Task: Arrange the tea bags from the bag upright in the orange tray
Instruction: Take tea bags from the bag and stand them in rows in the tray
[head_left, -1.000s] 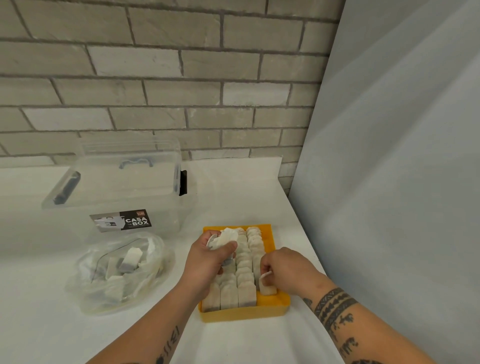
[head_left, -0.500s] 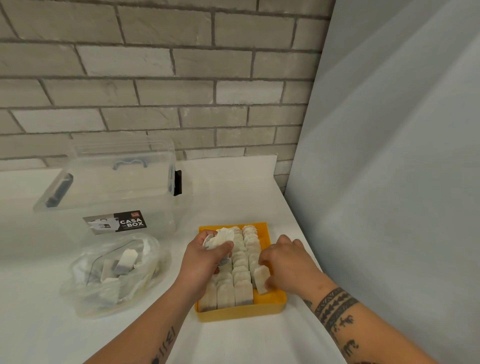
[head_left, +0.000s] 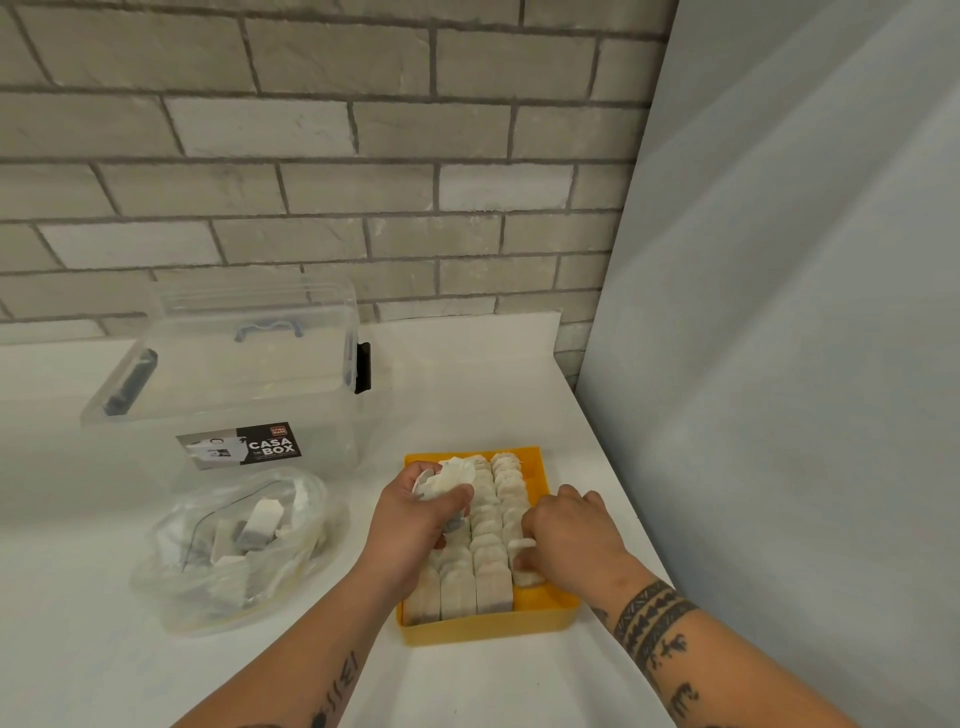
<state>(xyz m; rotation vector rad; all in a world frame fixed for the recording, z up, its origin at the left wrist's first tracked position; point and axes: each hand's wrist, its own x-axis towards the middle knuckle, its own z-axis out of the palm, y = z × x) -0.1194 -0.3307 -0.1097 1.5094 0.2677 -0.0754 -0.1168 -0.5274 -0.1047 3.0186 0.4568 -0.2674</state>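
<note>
At the tabletop's (head_left: 467, 405) right edge, the left hand (head_left: 415, 519) clutches spare tea bags (head_left: 453, 477) while the right hand (head_left: 574, 540) pinches one tea bag (head_left: 523, 569) upright into the tray's (head_left: 488, 630) unfinished row.

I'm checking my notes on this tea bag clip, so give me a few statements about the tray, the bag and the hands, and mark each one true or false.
1. The left hand grips a bunch of tea bags over the orange tray. True.
2. The plastic bag lies to the right of the tray. False: it lies to its left.
3. The right hand holds a tea bag at the tray's right-hand row. True.
4. The plastic bag is empty. False: tea bags lie inside it.
5. The clear box stands behind the plastic bag, toward the brick wall. True.
</note>
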